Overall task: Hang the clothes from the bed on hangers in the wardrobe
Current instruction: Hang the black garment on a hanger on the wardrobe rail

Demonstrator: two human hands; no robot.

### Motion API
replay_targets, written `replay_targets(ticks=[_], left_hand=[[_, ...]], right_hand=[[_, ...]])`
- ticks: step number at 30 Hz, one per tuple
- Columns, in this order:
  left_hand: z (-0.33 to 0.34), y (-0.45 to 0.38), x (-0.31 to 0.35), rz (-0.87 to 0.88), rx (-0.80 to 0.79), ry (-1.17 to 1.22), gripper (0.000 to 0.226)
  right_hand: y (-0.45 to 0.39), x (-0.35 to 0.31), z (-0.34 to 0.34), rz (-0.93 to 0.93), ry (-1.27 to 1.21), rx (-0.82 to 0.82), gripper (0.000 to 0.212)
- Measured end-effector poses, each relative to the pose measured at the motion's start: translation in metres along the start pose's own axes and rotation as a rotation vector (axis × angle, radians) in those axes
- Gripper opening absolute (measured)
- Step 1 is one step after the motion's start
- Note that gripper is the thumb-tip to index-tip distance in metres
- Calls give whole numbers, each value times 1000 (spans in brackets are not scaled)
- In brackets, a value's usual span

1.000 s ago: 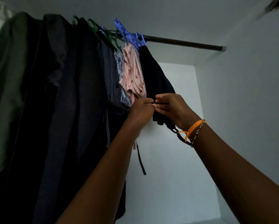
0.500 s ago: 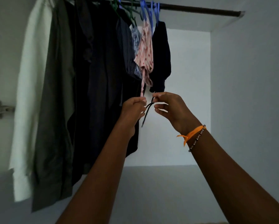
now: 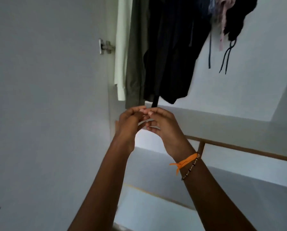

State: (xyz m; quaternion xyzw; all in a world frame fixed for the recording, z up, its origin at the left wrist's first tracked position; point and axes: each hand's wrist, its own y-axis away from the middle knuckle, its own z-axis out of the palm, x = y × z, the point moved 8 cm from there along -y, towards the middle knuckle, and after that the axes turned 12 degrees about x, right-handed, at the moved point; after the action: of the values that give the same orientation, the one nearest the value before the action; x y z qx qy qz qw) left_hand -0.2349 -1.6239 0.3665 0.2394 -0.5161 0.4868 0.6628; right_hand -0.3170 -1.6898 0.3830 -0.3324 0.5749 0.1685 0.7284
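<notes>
My left hand (image 3: 128, 121) and my right hand (image 3: 162, 124) meet fingertip to fingertip below the hanging clothes, fingers curled, with nothing visible between them. A dark garment (image 3: 169, 60) hangs just above, and its black strap (image 3: 155, 101) ends right behind my fingertips. At the top right hangs another dark garment (image 3: 237, 15), its two black drawstrings (image 3: 225, 59) dangling free. A pink striped piece (image 3: 222, 22) hangs beside it. An olive garment (image 3: 135, 55) and a pale one (image 3: 121, 55) hang at the left. The rail and hangers are out of view.
The open white wardrobe door (image 3: 48, 97) fills the left side, with a metal hinge (image 3: 106, 46) on it. A wooden-edged shelf (image 3: 239, 148) runs below the clothes. The white back wall (image 3: 239, 97) lies behind.
Both hands have let go of the black drawstring and dropped lower and leftward. The view has tilted down, so the rail and hangers have left the frame.
</notes>
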Motion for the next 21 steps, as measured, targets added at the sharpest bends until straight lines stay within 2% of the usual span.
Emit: replay_targets(ticks=[10, 21], left_hand=[[-280, 144, 20, -71, 481, -88, 21], [-604, 348, 114, -49, 990, -155, 16]], right_hand=[[201, 79, 202, 304, -91, -375, 25], [479, 110, 467, 544, -125, -787, 28]])
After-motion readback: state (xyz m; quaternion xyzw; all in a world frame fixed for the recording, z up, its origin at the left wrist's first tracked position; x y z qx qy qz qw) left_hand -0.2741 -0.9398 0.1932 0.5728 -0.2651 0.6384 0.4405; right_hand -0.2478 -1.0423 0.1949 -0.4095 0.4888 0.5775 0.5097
